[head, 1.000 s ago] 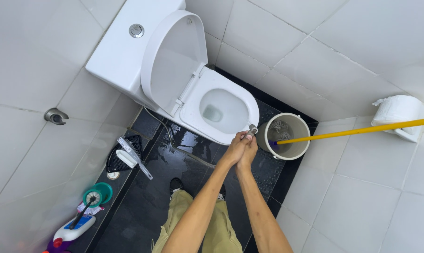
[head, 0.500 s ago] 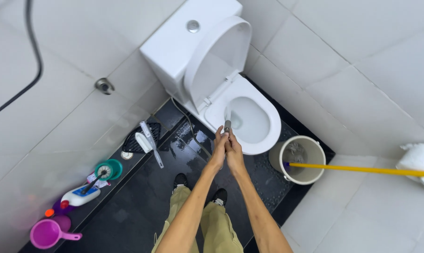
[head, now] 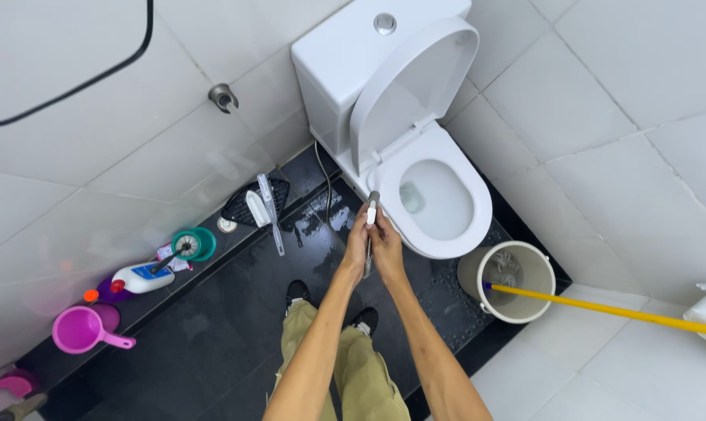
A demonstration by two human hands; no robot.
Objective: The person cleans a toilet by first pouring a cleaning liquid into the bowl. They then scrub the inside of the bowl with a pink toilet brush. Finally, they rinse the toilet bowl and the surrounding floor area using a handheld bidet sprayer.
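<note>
While one toilet sits at twelve o'clock, our two hands, left hand and right hand, hold fingers curled tight round one spray nozzle.

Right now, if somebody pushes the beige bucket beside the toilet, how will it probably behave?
The beige bucket probably tips rather than slides: the long yellow handle leans far out over its rim, acting as a lever. It looks like light plastic. The dark floor appears wet near the toilet, so it may also skid.
</note>
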